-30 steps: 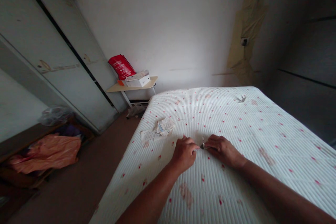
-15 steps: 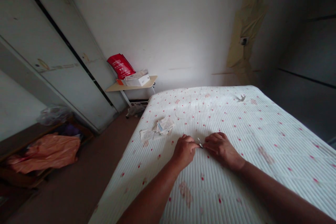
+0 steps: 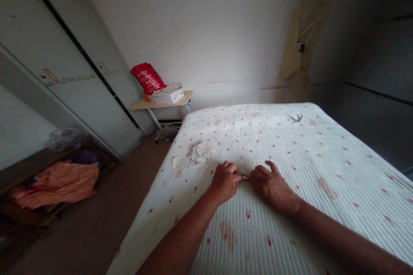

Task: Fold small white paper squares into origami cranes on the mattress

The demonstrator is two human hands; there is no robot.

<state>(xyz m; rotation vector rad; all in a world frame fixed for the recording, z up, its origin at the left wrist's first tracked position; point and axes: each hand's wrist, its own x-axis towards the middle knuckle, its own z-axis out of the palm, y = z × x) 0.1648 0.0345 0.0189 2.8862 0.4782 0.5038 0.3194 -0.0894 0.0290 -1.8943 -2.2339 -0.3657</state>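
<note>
Over the middle of the striped mattress (image 3: 251, 137), my left hand (image 3: 225, 182) and my right hand (image 3: 272, 187) are close together, thumbs and fingertips nearly meeting. Between them is a small whitish piece (image 3: 245, 175), pinched by both hands; it looks like folded paper, but its shape is too small to tell. The little finger of my right hand sticks up. Printed paper pieces (image 3: 202, 150) lie on the mattress, beyond my left hand and to its left. A small folded paper shape (image 3: 297, 118) rests near the far right of the mattress.
A small table (image 3: 138, 104) at the far left holds a red bag (image 3: 148, 78) and a white box (image 3: 172, 96). Wardrobe doors (image 3: 71, 51) stand on the left. Orange cloth or plastic (image 3: 61, 182) lies on a low shelf. A socket (image 3: 301, 46) is on the far wall.
My right hand has shifted slightly left, nearer my left hand, and one of its fingers has lifted. The small whitish piece between the hands has changed its angle. The view has tilted slightly.
</note>
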